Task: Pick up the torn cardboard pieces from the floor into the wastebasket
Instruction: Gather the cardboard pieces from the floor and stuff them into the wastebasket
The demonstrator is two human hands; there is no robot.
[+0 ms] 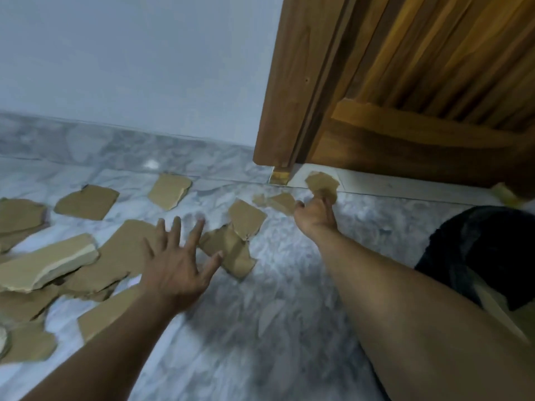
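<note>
A wooden door point(434, 82) is standing just behind the scrap point(322, 183) that the right hand point(315, 218) is pinching by the threshold point(390, 183). The left hand point(176, 264) is hovering with fingers spread over cardboard pieces point(86, 202) lying scattered across the left side of the marble floor point(260, 328), near a pale wall point(130, 68). A black shape point(477, 250) is sitting at the floor's right edge.

Your left hand point(176, 264): open, palm down, fingers spread wide, bare forearm reaching in from near left. Your right hand point(315, 217): farther out, right of left hand, fingers curled, pinching small torn brown cardboard piece point(322, 182) at its near edge; right arm stretched nearly straight.
</note>
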